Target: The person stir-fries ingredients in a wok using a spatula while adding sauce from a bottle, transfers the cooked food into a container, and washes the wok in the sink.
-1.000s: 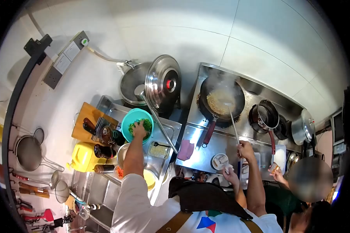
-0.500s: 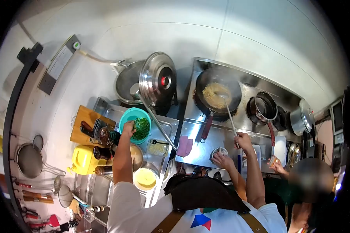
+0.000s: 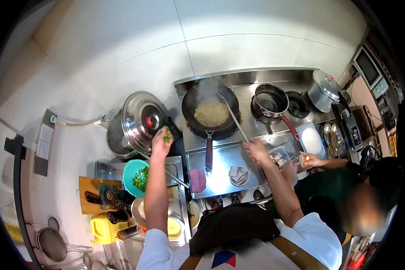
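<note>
Chopped greens show between the closed fingers of my left hand [image 3: 162,141], which is raised in front of the steel lid [image 3: 137,112]. Below and left of it, the turquoise bowl [image 3: 129,177] has more greens [image 3: 141,179] inside. My right hand [image 3: 255,150] grips the long handle of a ladle [image 3: 235,120], whose far end reaches into the wok [image 3: 190,101]. Pale strips of food [image 3: 211,113] lie steaming in the wok. A small bowl of pale slices [image 3: 239,176] stands on the steel counter below the wok, beside a pink cloth [image 3: 197,180].
At the right, a co-worker in dark green [image 3: 317,189] reaches over a container, one hand holding a small item [image 3: 304,159]. A red-handled pan [image 3: 270,100] and a pressure cooker [image 3: 321,92] stand on the stove. A yellow jug [image 3: 104,228] and bottles are at lower left.
My left hand has left the turquoise bowl with greens and moved up and right. The view has turned rightward. The co-worker's hand has left the small bowl for the container on the right.
</note>
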{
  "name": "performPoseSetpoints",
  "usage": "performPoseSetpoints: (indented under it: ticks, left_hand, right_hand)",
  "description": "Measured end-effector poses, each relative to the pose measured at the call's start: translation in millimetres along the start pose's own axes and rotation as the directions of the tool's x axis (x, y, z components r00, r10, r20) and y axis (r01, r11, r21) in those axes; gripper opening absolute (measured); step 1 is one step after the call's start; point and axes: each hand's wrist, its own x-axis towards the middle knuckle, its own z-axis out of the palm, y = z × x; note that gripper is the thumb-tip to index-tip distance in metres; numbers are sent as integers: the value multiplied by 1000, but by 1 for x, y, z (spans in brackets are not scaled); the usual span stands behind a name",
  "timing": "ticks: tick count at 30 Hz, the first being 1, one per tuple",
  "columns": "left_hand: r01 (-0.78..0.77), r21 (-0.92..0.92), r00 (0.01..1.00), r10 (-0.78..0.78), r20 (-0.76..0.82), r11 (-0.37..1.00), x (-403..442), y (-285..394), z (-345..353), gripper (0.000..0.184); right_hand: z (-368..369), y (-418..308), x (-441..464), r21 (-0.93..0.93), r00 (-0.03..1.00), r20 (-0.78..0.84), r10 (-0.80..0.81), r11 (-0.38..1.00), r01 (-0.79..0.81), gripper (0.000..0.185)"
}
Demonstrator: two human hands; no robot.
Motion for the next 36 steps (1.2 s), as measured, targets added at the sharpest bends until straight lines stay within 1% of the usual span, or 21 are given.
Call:
performPoseSetpoints:
  ticks: [3,5,6,7,8,10,12,14,17,19,21,22,23,24,26,27,28,31,32,34,36]
  left_hand:
    - [-86,194,995,74,67,977,62,-32,72,18]
    - [-60,441,994,93,-54,896,73,-39,141,25]
    - [13,534,997,30,-72,845,82,-43,162,33]
    - [75,566,997,-59,-46,821,91,-44,180,52]
    - [47,617,998,-18,-53,785,110,-52,188,48]
    - [166,633,986,-123,-111,756,115,-51,214,44]
    - [190,653,980,-106,-166,733,125,-51,232,41]
    - [86,727,984,55,-168,682,159,-54,227,37]
    - [-184,806,958,285,20,563,161,-45,237,33]
    - [-411,816,826,544,146,406,133,-53,255,28]
    - [-637,734,606,742,287,237,129,-66,251,27]
    - [-636,756,635,663,396,157,144,-81,228,27]
    - [-533,822,815,385,434,201,159,-99,206,42]
    - [-196,920,978,130,160,340,140,-98,212,51]
    - [182,771,982,-155,-109,611,122,-91,219,62]
    - [176,581,984,-149,-95,795,126,-86,217,64]
    - [167,356,986,-148,-83,919,135,-84,211,66]
    - [126,161,983,-145,112,979,160,-78,183,63]
    - [70,138,986,-89,138,988,162,-77,181,60]
    - [84,512,983,-156,98,855,142,-65,206,62]
    - [124,796,978,-209,4,593,112,-59,210,65]
  right_hand:
    - [-8,-16,-18,22,1000,-14,-3,1000,3,20]
    - [-16,-16,-25,5,999,-28,-39,999,39,21]
    - [-20,-16,-28,-1,998,-34,-53,999,53,22]
    - [-23,-16,-30,-8,997,-39,-66,998,66,22]
    - [-28,-17,-34,1,996,-30,-89,996,89,24]
    - [-35,2,-24,-47,983,-66,-174,984,171,24]
    - [-43,15,-17,-92,972,-79,-219,973,212,24]
    - [-47,14,-19,-126,971,-69,-228,968,218,24]
    - [-47,0,-27,-124,980,-87,-181,978,169,23]
    - [-49,1,-25,-84,983,-72,-171,983,165,23]
    - [-51,-2,-22,-64,984,-72,-164,985,159,23]
    - [-50,-4,-22,-65,986,-74,-152,987,148,23]
    - [-49,-4,-24,-72,988,-71,-137,989,132,23]
    - [-48,4,-16,-70,983,-55,-178,982,174,24]
    - [-49,6,-19,-89,983,-54,-174,982,168,23]
    - [-49,4,-17,-89,983,-58,-173,982,168,23]
    - [-50,3,-15,-80,985,-56,-163,984,158,23]
    - [-49,9,-17,-74,994,-23,-107,992,105,24]
    - [-48,8,-17,-81,992,-23,-121,990,118,23]
    - [-44,3,-17,-94,987,-24,-159,983,156,23]
    - [-36,9,-21,-112,989,-23,-148,983,144,22]
